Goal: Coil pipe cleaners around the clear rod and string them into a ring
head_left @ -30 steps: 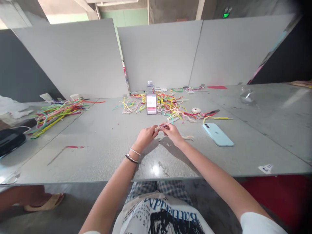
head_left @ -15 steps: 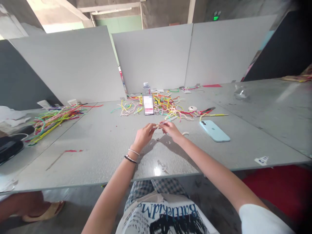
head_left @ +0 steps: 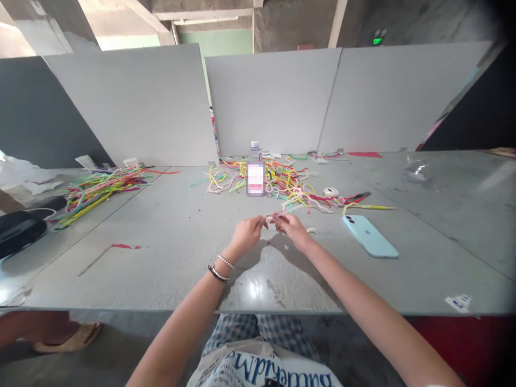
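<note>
- Pale cord [head_left: 269, 219], a short length of it, sits at the middle of the grey table [head_left: 173, 269], between the fingertips of both hands and in front of the bottle
- At the far left a black object [head_left: 22, 232] lies by the table's side, and next to it a bundle of coloured cords [head_left: 105, 188] slants up to the right
- The left hand [head_left: 246, 235] is nearly closed, thumb and forefinger pressed together on the left side of the pale cord, the other fingers curled in
- Behind the hands a bottle [head_left: 255, 152] stands upright, with a blurred panel [head_left: 255, 180] upright before it
- The pale cord's visible part seems to run crosswise, its long axis going left to right from one hand to the other; fingers cover its ends, so where they point I cannot tell
- The right hand [head_left: 293, 228] pinches the cord's right side, fingers bent and bunched; by them a thin pale strip [head_left: 296, 208] points up and right, held or merely behind them, I cannot tell
- Farther right come a tangle of loose cords [head_left: 298, 185], a yellow stick [head_left: 374, 207] and a light blue phone [head_left: 370, 236], camera side up
</note>
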Tool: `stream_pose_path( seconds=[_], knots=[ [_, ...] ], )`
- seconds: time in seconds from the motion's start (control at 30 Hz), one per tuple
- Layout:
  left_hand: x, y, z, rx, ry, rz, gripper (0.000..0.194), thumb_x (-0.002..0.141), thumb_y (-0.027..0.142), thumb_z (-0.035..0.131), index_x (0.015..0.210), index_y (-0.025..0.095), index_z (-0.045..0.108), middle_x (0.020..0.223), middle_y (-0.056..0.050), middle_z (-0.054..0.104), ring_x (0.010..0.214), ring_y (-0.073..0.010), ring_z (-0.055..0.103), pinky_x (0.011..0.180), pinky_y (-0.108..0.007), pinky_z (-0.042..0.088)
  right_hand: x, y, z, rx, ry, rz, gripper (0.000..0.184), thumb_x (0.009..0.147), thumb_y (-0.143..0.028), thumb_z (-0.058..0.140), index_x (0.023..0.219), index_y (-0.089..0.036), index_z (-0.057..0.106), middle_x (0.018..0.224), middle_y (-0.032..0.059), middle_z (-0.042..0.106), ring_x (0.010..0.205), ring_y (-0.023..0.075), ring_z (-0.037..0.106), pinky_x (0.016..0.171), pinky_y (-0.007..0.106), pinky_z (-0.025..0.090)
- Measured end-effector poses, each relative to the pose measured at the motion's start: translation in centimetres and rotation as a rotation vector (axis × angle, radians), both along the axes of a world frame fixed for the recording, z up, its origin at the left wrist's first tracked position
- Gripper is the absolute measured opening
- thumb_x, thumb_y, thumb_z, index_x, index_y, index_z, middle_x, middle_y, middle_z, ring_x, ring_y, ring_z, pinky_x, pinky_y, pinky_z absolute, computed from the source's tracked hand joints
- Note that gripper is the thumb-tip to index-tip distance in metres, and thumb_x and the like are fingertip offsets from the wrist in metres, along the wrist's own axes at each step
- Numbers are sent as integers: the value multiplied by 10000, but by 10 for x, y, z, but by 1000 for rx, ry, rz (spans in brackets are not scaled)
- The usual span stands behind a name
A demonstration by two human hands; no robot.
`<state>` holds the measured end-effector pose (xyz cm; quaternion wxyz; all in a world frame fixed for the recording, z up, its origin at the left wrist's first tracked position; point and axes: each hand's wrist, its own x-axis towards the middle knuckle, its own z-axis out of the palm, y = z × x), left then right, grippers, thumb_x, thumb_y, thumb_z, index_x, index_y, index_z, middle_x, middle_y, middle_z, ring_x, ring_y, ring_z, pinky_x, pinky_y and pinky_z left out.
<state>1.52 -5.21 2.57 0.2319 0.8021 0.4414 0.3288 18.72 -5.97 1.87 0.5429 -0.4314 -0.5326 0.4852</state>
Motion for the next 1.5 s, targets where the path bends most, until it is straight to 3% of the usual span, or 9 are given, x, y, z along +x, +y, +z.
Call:
stream_pose_path(
  seconds=[0.2,0.4,0.5,0.63,0.77,0.97,1.17,1.33,1.5],
  knots=[
    [0,-1,-5,-372,-284,-166,427,946,529,283,768,190,472,566,56,343,502,-109,349,517,-231,307,-1,-6,6,-92,60,55,416,673,-530,776,861,-172,678,654,-15,570,531,97,385,504,249,293],
    [-8,-3,6,-705,-462,-329,449,848,659,391,769,217,369,554,112,180,440,-73,154,426,-211,203,-10,1,4,-260,209,224,422,675,-551,781,870,-202,646,663,-19,580,504,89,433,485,230,355],
    [-3,7,9,-907,-685,-326,426,829,625,469,762,213,383,534,122,187,420,-58,111,416,-211,147,-13,23,0,-317,261,299,435,656,-555,796,855,-199,646,629,-20,592,448,75,411,442,217,340],
    [10,19,3,-947,-819,-244,419,833,618,457,738,215,391,506,118,202,407,-60,112,399,-212,138,-13,47,-10,-359,327,300,459,636,-578,802,837,-203,631,576,-43,585,401,51,371,400,183,290],
    [16,10,-6,-1099,-848,-163,450,817,650,516,758,218,408,512,114,225,397,-58,145,382,-206,151,-8,45,-16,-455,355,336,384,674,-502,810,795,-190,623,550,-51,560,384,49,373,376,177,291],
    [-1,-12,-11,-1371,-855,-222,428,865,633,513,803,210,502,606,70,274,469,-74,167,417,-201,163,0,33,-19,-580,375,592,278,771,-438,760,831,-184,665,619,-26,587,448,55,463,402,164,333],
    [-22,7,-9,-1311,-647,-234,326,905,540,500,949,254,650,679,8,407,538,-125,309,471,-234,286,7,40,-19,-755,417,633,233,770,-428,764,857,-230,676,696,-16,598,481,65,494,412,177,337],
    [-28,36,6,-1111,-381,-323,339,945,475,427,865,234,652,637,18,398,552,-131,342,513,-248,316,15,47,-13,-668,329,594,124,806,-370,745,871,-271,707,764,-1,612,564,89,466,464,203,341],
    [-28,39,7,-1005,-314,-406,340,983,406,360,921,186,612,649,32,373,564,-117,339,524,-231,323,17,53,-3,-613,227,625,116,827,-324,734,872,-222,704,743,-1,591,598,89,453,520,215,335]
  ],
)
